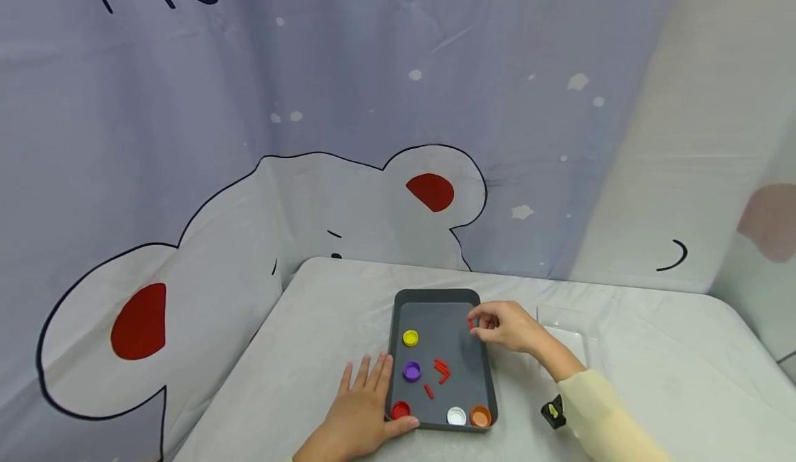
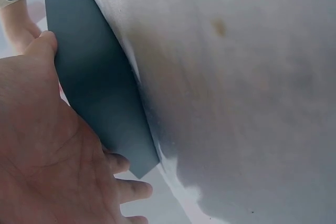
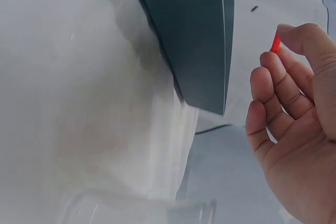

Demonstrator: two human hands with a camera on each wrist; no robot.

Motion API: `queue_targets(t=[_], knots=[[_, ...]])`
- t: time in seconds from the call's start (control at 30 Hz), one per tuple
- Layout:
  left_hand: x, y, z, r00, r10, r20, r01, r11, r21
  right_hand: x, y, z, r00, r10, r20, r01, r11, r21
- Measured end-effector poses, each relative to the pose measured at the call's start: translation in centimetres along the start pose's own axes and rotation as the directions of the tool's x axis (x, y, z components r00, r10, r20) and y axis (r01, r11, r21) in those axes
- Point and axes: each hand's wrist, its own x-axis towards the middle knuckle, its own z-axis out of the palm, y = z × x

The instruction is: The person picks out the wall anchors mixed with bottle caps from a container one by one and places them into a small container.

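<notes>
My right hand (image 1: 508,325) pinches a short red stick (image 3: 275,42) between thumb and fingertip, over the right side of a dark grey tray (image 1: 443,318). The left hand (image 1: 361,414) lies with fingers spread and straight at the tray's near left corner, its thumb along the near rim. Several more red sticks (image 1: 441,367) lie loosely grouped in the tray, one apart from them. Around them sit small round caps: yellow (image 1: 410,338), purple (image 1: 412,371), red (image 1: 401,410), white (image 1: 457,416) and orange (image 1: 480,416).
A clear plastic container (image 1: 564,341) stands right of the tray, partly behind the right forearm. A small black-and-yellow object (image 1: 553,411) is by the right sleeve. White cloth (image 1: 323,331) covers the table, and a printed curtain (image 1: 373,89) hangs behind it.
</notes>
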Motion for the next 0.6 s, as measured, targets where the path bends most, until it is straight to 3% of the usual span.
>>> queue_targets(t=[0.3,0.6], knots=[[0.1,-0.2,0.3,1.0,0.006,0.0,-0.006,1.0,-0.013,-1.6,0.9,-2.1,0.997,0.051,-0.054,-0.05,0.999,0.016],[0.0,-0.2,0.0,1.0,0.025,-0.014,-0.025,1.0,-0.005,-3.9,1.9,-4.2,0.985,0.151,-0.086,-0.151,0.988,0.008]])
